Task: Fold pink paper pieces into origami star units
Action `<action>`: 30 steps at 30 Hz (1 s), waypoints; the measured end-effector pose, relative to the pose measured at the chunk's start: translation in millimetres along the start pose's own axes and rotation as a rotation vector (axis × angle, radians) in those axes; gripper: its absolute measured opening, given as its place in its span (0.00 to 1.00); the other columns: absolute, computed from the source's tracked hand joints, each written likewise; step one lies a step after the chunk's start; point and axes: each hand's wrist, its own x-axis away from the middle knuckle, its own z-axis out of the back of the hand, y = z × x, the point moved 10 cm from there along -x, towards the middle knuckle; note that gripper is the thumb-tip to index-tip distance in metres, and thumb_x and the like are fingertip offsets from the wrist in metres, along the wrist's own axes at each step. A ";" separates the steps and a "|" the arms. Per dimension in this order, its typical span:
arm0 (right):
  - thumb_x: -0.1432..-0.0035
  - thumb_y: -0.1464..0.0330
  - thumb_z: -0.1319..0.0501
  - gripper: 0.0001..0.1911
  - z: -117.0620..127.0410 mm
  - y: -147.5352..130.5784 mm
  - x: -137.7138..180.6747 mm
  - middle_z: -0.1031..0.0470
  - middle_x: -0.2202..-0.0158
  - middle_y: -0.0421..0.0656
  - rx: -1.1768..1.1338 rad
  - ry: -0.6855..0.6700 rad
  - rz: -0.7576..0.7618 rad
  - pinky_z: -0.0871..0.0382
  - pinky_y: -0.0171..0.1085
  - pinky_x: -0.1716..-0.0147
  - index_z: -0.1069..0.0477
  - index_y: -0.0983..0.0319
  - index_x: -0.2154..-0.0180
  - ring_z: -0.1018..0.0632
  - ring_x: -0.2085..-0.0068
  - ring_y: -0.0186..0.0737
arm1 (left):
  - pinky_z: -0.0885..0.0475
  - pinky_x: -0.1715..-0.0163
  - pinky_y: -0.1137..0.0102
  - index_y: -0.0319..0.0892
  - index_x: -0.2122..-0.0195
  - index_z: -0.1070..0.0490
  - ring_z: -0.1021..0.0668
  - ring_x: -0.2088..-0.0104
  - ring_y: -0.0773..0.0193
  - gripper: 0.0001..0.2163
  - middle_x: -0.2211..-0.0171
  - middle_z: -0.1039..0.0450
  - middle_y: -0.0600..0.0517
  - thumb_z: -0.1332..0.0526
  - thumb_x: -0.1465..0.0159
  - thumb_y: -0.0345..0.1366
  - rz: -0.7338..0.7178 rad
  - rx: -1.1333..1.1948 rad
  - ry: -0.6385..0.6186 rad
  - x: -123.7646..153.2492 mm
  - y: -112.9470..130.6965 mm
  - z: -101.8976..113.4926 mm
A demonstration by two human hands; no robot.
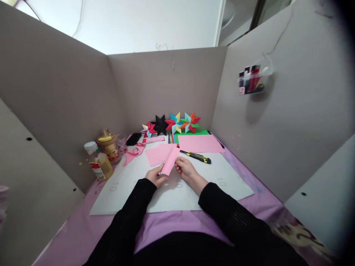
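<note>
Both my hands hold one folded pink paper strip (169, 162) just above the white mat (222, 184). My left hand (155, 176) pinches its lower end. My right hand (185, 169) pinches its right edge. Flat pink squares (156, 153) lie on the mat right behind the strip. Folded pink pieces (133, 154) lie further left.
A black-and-yellow utility knife (197, 157) lies right of my hands. A pink sheet (199, 143) tops a coloured paper stack. Several paper stars (174, 123) lean on the back wall. Two glue bottles (101, 162) stand at left, near a black phone (134, 138). Grey partitions enclose the desk.
</note>
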 end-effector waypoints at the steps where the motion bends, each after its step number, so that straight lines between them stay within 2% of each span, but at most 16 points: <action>1: 0.62 0.63 0.36 0.14 0.2 0.1 -0.4 0.37 0.85 0.33 0.004 -0.001 0.003 0.54 0.28 0.86 0.39 0.62 0.77 0.40 0.85 0.25 | 0.30 0.69 0.71 0.41 0.48 0.35 0.26 0.67 0.61 0.32 0.60 0.26 0.48 0.34 0.56 0.38 0.011 0.011 -0.012 0.2 0.3 -0.6; 5: 0.61 0.61 0.36 0.15 0.9 0.3 -1.7 0.37 0.84 0.34 0.013 -0.005 0.012 0.53 0.28 0.86 0.40 0.62 0.78 0.40 0.84 0.25 | 0.32 0.74 0.73 0.39 0.46 0.37 0.30 0.76 0.68 0.32 0.65 0.26 0.49 0.35 0.54 0.40 -0.010 -0.025 -0.070 0.6 3.0 -6.4; 10: 0.61 0.62 0.35 0.15 1.2 -0.3 -1.4 0.37 0.84 0.34 -0.009 -0.005 0.013 0.52 0.28 0.85 0.39 0.62 0.77 0.40 0.84 0.25 | 0.33 0.75 0.74 0.40 0.45 0.38 0.31 0.77 0.70 0.32 0.66 0.28 0.50 0.36 0.52 0.41 -0.018 -0.038 -0.099 0.5 -0.6 -11.7; 14: 0.61 0.64 0.36 0.13 -0.3 -0.7 0.3 0.37 0.85 0.33 0.016 -0.013 0.001 0.52 0.28 0.85 0.39 0.62 0.78 0.40 0.85 0.25 | 0.35 0.77 0.75 0.39 0.56 0.28 0.32 0.78 0.70 0.22 0.72 0.29 0.52 0.37 0.51 0.41 -0.063 -0.047 -0.109 1.4 5.0 -13.8; 16: 0.60 0.64 0.37 0.13 -2.6 -1.0 1.2 0.37 0.85 0.34 0.061 -0.028 0.007 0.53 0.28 0.86 0.39 0.62 0.79 0.40 0.85 0.25 | 0.36 0.78 0.75 0.37 0.61 0.27 0.32 0.78 0.70 0.18 0.73 0.29 0.52 0.38 0.50 0.42 -0.058 0.005 -0.100 2.1 6.4 -13.1; 20: 0.56 0.63 0.39 0.12 -8.9 -4.2 2.3 0.36 0.84 0.35 0.166 -0.069 0.084 0.52 0.28 0.85 0.40 0.62 0.80 0.39 0.84 0.26 | 0.36 0.81 0.74 0.35 0.67 0.27 0.31 0.80 0.67 0.17 0.80 0.32 0.52 0.40 0.49 0.46 0.063 0.202 -0.093 2.8 -3.9 -12.7; 22: 0.55 0.64 0.40 0.11 -10.7 -6.2 2.3 0.35 0.83 0.35 0.204 -0.080 0.120 0.50 0.28 0.85 0.40 0.62 0.80 0.39 0.84 0.26 | 0.35 0.81 0.73 0.35 0.69 0.28 0.29 0.79 0.65 0.16 0.81 0.32 0.51 0.39 0.49 0.46 0.188 0.294 -0.012 2.5 -17.2 -5.4; 26: 0.56 0.66 0.41 0.09 -3.7 -9.5 1.0 0.37 0.85 0.35 0.227 -0.011 0.123 0.48 0.28 0.85 0.41 0.62 0.80 0.38 0.84 0.27 | 0.30 0.78 0.72 0.36 0.64 0.31 0.25 0.75 0.64 0.19 0.74 0.28 0.49 0.33 0.55 0.40 0.431 0.558 0.272 6.3 -45.0 18.4; 30: 0.55 0.65 0.43 0.08 4.9 -8.9 0.3 0.34 0.83 0.36 0.289 0.069 0.107 0.45 0.28 0.85 0.41 0.62 0.76 0.35 0.84 0.29 | 0.31 0.80 0.76 0.37 0.58 0.36 0.25 0.77 0.67 0.26 0.75 0.28 0.54 0.32 0.59 0.34 0.443 0.732 0.322 3.1 -47.7 23.2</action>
